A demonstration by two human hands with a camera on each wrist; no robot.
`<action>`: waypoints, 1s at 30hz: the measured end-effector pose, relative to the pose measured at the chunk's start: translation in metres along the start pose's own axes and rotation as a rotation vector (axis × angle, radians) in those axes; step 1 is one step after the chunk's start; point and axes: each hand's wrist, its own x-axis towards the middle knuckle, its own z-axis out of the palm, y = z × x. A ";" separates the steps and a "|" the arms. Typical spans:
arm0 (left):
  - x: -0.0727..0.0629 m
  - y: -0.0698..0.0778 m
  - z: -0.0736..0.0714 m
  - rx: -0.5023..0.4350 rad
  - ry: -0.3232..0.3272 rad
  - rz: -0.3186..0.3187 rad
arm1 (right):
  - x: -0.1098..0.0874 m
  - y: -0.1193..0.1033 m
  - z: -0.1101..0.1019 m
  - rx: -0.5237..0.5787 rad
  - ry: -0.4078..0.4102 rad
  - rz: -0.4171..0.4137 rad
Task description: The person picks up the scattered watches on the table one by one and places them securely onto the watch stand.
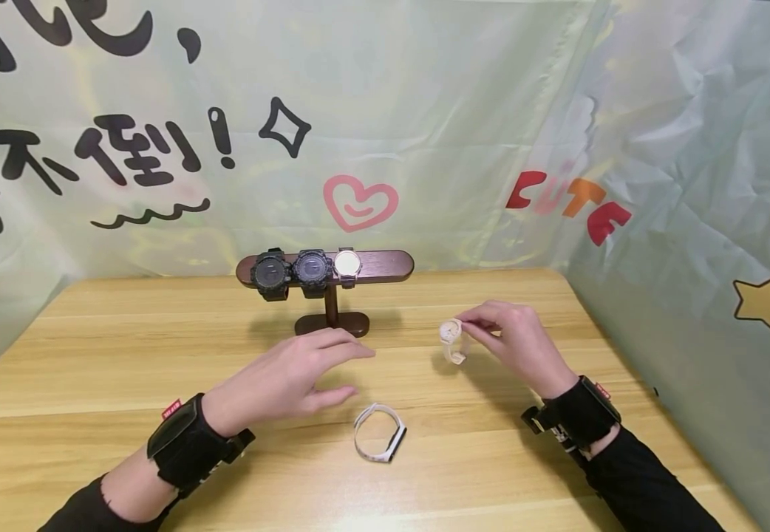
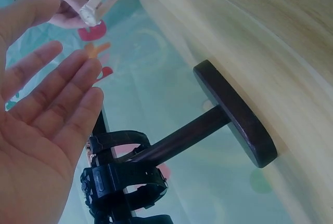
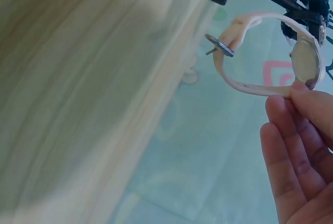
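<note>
My right hand [image 1: 514, 340] pinches a pale pink wristwatch [image 1: 451, 332] by the strap beside its dial, above the right part of the table. The right wrist view shows that watch [image 3: 306, 63] with its strap looped and the buckle fastened or nearly so; which one I cannot tell. My left hand [image 1: 292, 377] hovers with fingers extended, holding nothing, in front of the dark wooden watch stand [image 1: 385, 266]. On the stand's bar sit two black watches [image 1: 270, 273] and a light-faced watch [image 1: 347, 263]. A white fitness band [image 1: 380, 436] lies on the table below the left fingertips.
The wooden table [image 1: 125, 347] reaches back to a pale green printed cloth [image 1: 451, 162], which also hangs along the right side. Beneath its bar, the stand has a post and an oval base [image 1: 352, 323]. The bar's right end is bare.
</note>
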 end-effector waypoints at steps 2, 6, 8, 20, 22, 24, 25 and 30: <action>0.000 0.000 -0.001 -0.001 0.008 -0.004 | 0.001 -0.002 0.000 0.007 0.012 -0.007; 0.000 0.000 0.000 0.002 0.040 -0.004 | 0.002 -0.008 -0.001 0.017 0.039 -0.012; 0.000 0.000 0.000 0.003 0.064 -0.006 | 0.003 -0.011 -0.001 0.020 0.057 -0.015; 0.003 0.004 0.001 -0.036 0.213 -0.087 | 0.015 -0.032 0.005 0.105 0.127 -0.030; 0.004 0.005 0.000 -0.048 0.232 -0.112 | 0.017 -0.035 0.006 0.111 0.134 -0.031; 0.005 0.006 0.000 -0.067 0.247 -0.133 | 0.019 -0.038 0.007 0.122 0.142 -0.034; 0.005 0.007 0.000 -0.078 0.252 -0.144 | 0.020 -0.039 0.007 0.127 0.145 -0.034; 0.007 0.009 -0.001 -0.136 0.274 -0.174 | 0.027 -0.048 0.010 0.159 0.163 -0.043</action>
